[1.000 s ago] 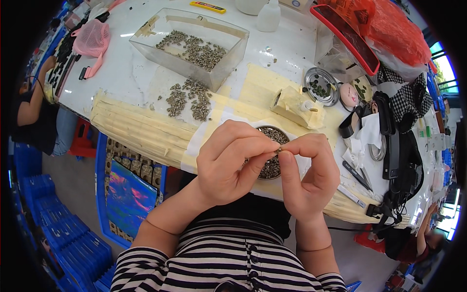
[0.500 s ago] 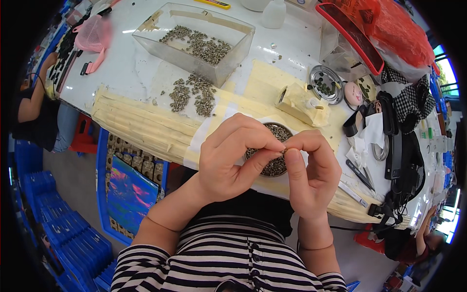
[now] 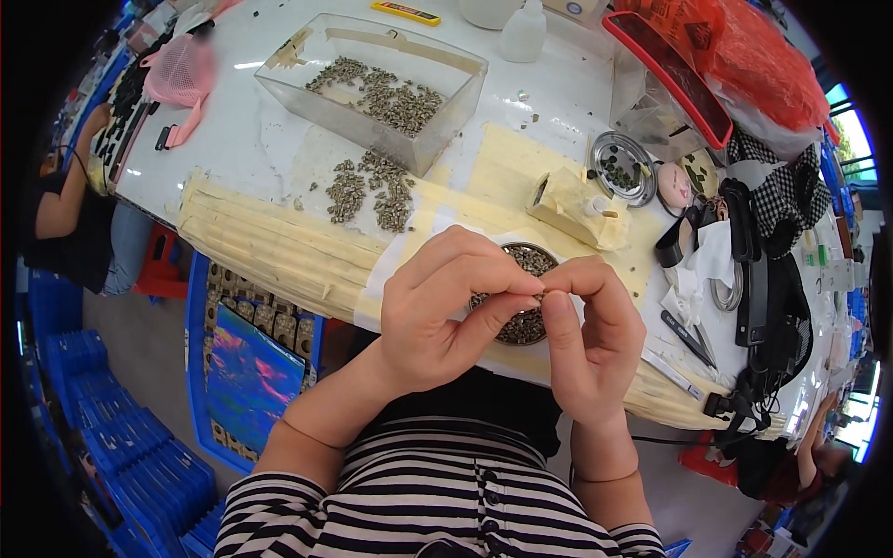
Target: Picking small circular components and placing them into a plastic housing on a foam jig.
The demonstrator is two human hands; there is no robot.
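Thumb and forefinger of my left hand are pinched together, and so are those of my right hand. Their fingertips meet above a round dish full of small metal parts. Whatever they pinch is too small to make out. Both hands cover parts of the dish. Beyond my left hand lie loose piles of the same kind of small metal parts on the table. Behind them stands a clear plastic box with more of these parts in it.
A tape-wrapped block and a round metal dish with dark bits lie right of centre. Tweezers, a red-edged phone and black straps are further right. A blue tray is below the table's left edge. People sit at both sides.
The view has shifted slightly, so the table sits a little lower. My hands keep almost the same pose, fingertips still together over the dish.
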